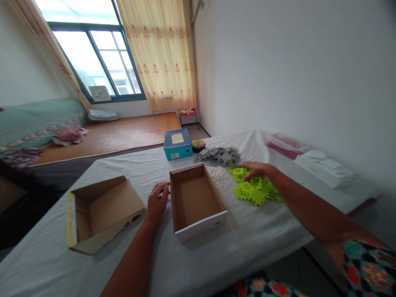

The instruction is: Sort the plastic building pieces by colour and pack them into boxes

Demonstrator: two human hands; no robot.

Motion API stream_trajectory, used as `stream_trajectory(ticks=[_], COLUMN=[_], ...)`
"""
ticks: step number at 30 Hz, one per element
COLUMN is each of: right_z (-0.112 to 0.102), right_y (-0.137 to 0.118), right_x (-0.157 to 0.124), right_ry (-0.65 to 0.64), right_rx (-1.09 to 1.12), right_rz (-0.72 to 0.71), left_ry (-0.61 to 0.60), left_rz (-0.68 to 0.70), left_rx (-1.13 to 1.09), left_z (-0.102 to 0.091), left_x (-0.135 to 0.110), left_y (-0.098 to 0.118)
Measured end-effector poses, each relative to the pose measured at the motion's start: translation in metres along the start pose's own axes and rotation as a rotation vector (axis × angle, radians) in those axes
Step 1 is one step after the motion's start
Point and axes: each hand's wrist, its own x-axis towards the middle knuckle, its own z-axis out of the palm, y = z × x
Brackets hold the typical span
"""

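- Lime-green plastic-looking pieces (256, 194) lie heaped on the pale cloth (253, 243), right of an open cardboard box (196, 198).
- The person's right hand (256, 168) reaches over that heap, fingers spread onto it; from where I stand, I can't tell whether they pinch any piece.
- The left hand (158, 199), loosely curled, sits at the box's left wall; whether it grips the edge I can't make out.
- White pieces (218, 174) and grey ones (219, 156) lie beyond the box, near a blue box (177, 144).
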Motion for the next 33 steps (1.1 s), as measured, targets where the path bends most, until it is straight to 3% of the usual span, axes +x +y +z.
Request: stream_trajectory(ticks=[13,24,28,31,33], right_z=[0.002,-0.036,-0.067,-0.082,-0.077], right_y=[0.008,0.012,-0.029,-0.096,-0.152], right_x=[-0.018,-0.041,-0.052,-0.058,-0.059], right_ry=[0.168,0.174,0.198,0.236,0.213], right_rx=[0.0,0.189,0.241,0.23,0.24], right_rz=[-0.062,0.015,-0.054,-0.336,-0.588], left_ry=[0.003,-0.012,-0.017,-0.023,-0.026], left_rz=[0.004,-0.001,0.007,0.001,-0.004], left_rx=[0.01,0.035,0.028,0.016,0.019], left_z=[-0.002,-0.002,-0.001,0.0,0.0], left_x=[-0.002,-0.002,-0.001,0.0,0.0], left_y=[0.002,0.005,0.004,0.003,0.002])
